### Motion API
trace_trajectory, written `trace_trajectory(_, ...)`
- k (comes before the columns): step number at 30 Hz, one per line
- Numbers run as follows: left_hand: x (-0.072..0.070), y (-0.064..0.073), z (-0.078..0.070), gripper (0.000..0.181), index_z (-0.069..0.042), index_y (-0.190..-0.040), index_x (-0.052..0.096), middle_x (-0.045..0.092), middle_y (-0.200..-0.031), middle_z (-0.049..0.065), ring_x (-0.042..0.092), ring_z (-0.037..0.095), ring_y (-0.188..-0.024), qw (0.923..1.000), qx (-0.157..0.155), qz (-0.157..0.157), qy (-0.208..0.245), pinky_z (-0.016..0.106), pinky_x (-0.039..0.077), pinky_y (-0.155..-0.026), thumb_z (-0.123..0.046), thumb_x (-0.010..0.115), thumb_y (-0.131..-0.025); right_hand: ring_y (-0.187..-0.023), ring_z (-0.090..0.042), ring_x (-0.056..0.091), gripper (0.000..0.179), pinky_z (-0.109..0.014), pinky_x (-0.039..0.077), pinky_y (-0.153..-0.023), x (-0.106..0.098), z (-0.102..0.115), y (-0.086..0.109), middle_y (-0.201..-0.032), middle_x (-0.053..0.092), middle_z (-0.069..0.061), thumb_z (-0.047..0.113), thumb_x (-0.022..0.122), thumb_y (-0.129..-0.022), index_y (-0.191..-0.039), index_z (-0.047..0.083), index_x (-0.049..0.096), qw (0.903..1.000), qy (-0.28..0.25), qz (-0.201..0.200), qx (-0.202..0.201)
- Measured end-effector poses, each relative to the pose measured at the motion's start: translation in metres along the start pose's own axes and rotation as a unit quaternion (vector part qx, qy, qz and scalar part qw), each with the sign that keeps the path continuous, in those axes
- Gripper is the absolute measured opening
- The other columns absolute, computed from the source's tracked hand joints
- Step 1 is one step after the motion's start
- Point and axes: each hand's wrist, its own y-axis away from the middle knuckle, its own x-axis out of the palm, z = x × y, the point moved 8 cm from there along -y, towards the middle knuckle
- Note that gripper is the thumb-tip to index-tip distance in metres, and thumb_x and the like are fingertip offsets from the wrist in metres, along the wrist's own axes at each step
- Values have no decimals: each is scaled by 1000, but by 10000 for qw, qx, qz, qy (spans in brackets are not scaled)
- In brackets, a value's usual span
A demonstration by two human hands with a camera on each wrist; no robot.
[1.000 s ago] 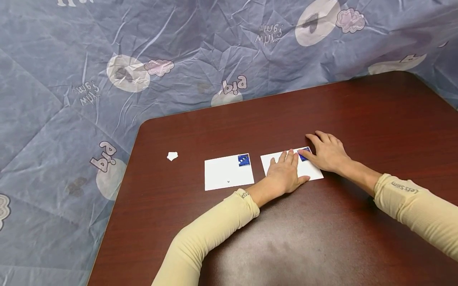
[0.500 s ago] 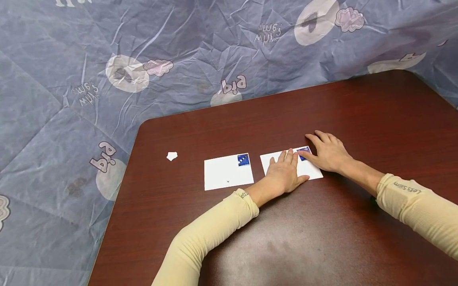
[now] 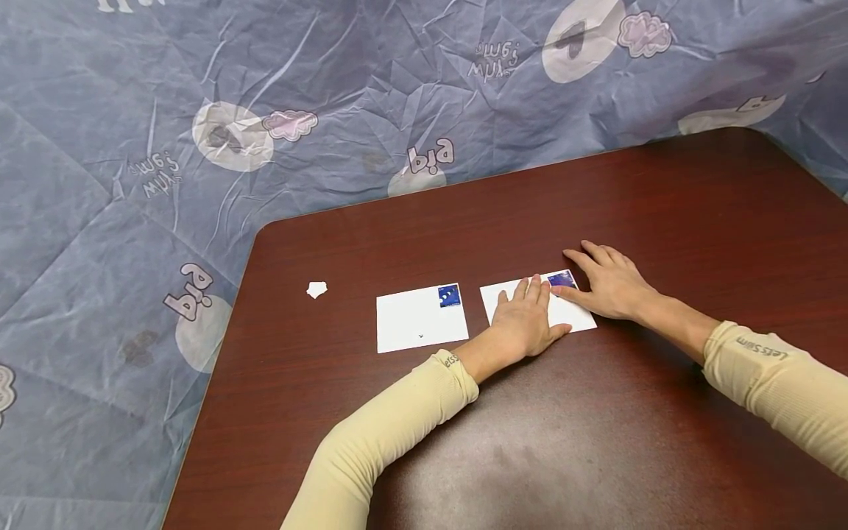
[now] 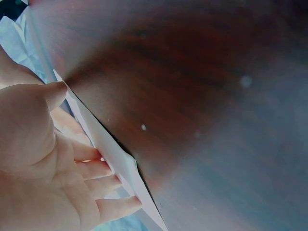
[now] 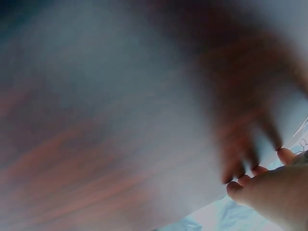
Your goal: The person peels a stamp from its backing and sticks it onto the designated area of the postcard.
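In the head view, a white envelope (image 3: 505,288) with a blue-purple stamp (image 3: 562,279) at its top right corner lies on the table. My left hand (image 3: 520,324) rests across its middle, fingers spread and pointing away from me. The left wrist view shows those fingers (image 4: 113,208) touching the envelope's white paper (image 4: 126,166). My right hand (image 3: 611,285) is at the right end, its thumb stretched over the stamp's lower edge and its other fingers beyond the envelope. In the right wrist view the right fingertips (image 5: 244,180) meet the table.
To the left lies another white envelope (image 3: 416,322), with a blue moon-pattern stamp (image 3: 448,295) at its top right and a small dark mark low down. Farther left is a small white paper scrap (image 3: 316,289). A blue printed cloth (image 3: 344,110) hangs behind the dark brown table (image 3: 563,427).
The right thumb has slid down across the stamp towards its lower edge, uncovering more of its top. My left hand stays in place on the envelope.
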Motion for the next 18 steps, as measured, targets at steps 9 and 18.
trace_trajectory(9, 0, 1, 0, 79, -19, -154, 10, 8, -159, -4, 8, 12, -143, 10000, 20, -1, 8, 37, 21, -110, -67, 23, -93, -133, -51, 17, 83, -66, 14, -101, 0, 0, 4, -148, 20, -32, 56, 57, -88, -145, 0, 32, 9997, -104, 78, -198)
trace_trajectory(18, -1, 1, -1, 79, -19, -154, 11, 9, -158, -4, 9, 12, -143, 9999, -10, -65, 88, 37, 21, -110, -67, 25, -94, -133, -50, 19, 81, -62, 15, -104, 1, 0, 4, -147, 22, -32, 58, 50, -92, -144, -2, 33, 9997, 162, -42, -160)
